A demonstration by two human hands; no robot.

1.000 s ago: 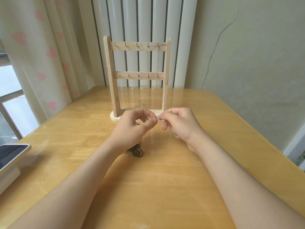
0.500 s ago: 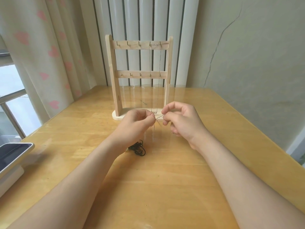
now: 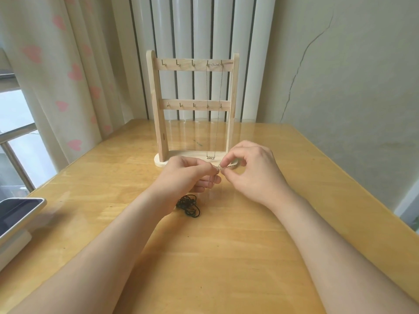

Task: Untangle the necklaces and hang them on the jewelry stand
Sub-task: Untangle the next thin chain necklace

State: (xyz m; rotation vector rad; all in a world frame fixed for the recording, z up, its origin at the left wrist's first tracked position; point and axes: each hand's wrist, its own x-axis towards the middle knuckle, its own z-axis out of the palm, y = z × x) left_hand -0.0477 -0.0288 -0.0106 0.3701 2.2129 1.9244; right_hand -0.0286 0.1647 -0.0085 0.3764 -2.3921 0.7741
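A wooden jewelry stand with two rows of small hooks stands at the far middle of the table. One thin chain necklace with a small pendant hangs from its top right hooks. In front of the stand's base, my left hand and my right hand each pinch an end of a fine silver chain, fingertips nearly touching. A tangled black cord necklace lies on the table just under my left wrist.
The wooden table reaches to the wall behind the stand. A dark tray on a white box sits at the left edge. A curtain with pink hearts hangs at the left.
Both hands have stayed together on the silver chain and shifted slightly right and toward the stand; the right hand's fingers have spread a little. The black cord shows more.
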